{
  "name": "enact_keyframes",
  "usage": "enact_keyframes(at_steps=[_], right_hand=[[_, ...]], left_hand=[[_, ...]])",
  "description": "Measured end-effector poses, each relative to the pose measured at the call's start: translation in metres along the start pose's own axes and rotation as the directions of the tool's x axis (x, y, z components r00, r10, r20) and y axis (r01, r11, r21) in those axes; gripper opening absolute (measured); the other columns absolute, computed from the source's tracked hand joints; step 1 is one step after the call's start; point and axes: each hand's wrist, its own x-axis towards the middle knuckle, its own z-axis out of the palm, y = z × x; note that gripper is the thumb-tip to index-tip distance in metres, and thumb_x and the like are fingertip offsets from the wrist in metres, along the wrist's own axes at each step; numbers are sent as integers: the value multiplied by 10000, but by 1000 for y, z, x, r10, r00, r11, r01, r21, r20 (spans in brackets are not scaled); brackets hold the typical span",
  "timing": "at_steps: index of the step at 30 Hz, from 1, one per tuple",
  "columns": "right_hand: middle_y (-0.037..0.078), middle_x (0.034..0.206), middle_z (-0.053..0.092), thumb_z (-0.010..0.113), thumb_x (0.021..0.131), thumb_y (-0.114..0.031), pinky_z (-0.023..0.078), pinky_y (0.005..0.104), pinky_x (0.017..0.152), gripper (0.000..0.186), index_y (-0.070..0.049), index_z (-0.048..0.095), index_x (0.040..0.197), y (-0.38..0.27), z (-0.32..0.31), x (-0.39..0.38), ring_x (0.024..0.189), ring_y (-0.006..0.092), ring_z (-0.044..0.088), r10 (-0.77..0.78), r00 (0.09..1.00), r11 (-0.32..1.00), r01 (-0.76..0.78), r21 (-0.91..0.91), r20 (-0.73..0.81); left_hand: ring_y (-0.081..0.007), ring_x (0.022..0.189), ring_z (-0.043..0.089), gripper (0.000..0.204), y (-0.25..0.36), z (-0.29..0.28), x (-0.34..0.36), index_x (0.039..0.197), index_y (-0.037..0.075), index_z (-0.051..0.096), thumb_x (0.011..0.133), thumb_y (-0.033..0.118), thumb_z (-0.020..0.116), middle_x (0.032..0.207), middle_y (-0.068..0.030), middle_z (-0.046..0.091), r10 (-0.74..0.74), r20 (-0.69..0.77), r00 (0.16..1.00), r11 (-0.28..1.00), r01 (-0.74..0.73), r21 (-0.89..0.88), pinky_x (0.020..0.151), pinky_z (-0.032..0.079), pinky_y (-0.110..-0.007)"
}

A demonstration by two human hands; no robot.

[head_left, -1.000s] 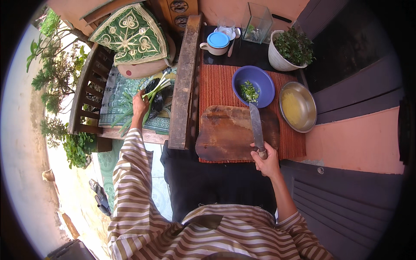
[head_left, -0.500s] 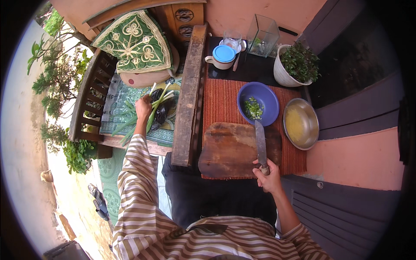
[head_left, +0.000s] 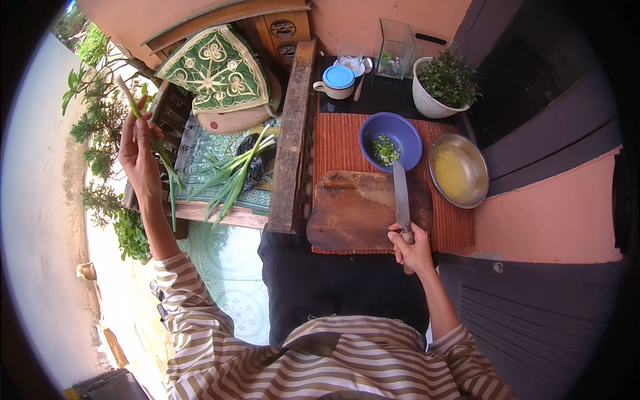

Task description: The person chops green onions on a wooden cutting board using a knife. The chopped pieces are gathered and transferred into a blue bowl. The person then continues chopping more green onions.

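Blue bowl (head_left: pixel 391 139) (chopped greens inside) beyond cutting board (head_left: pixel 363 210) — knife (head_left: pixel 401 200) across.

No labels, signs or screens are seen. Only two package-like items are noted: a clear rectangular container (head_left: pixel 396 48) standing at the far edge of the desk, between a blue-lidded white cup (head_left: pixel 336 81) and a white plant pot (head_left: pixel 432 100), and a crumpled black plastic bag (head_left: pixel 252 160) lying on the patterned green cloth (head_left: pixel 200 157), partly covered by green onions (head_left: pixel 230 177).
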Motion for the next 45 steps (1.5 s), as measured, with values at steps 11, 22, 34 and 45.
enact_keyframes(at_steps=[11,22,34,45], right_hand=[[120,675,607,539,995,-309,487,393,530,291,-22,554,950,5,-5,-45,535,255,633,17,998,977,-27,-210,-52],[136,626,616,472,1041,-315,502,367,404,368,-11,443,1247,12,16,-91,455,225,619,79,996,906,-93,-413,-52],[293,783,676,438,1039,-310,533,589,729,344,5,443,1178,-15,20,-102,771,514,660,-5,992,757,-79,-648,-127],[269,765,675,456,1038,-274,542,570,635,287,3,447,1113,-13,18,-109,703,485,666,-25,995,717,-50,-696,-97]], left_hand=[[-276,910,579,652,26,161,-256,1278,219,705,708,-86,616,939,-84,534,-59,721,691,931,-222,290,809,497,-378],[-276,977,576,282,23,210,-295,1145,149,761,872,110,702,1051,-81,642,-8,587,809,959,-160,234,919,423,-418],[-208,915,564,146,7,231,-304,989,143,785,869,221,757,839,-27,584,-154,531,834,968,19,250,963,305,-395],[-203,897,557,137,11,231,-304,983,150,779,857,202,763,842,-25,579,-132,521,843,964,-13,265,956,303,-393]])
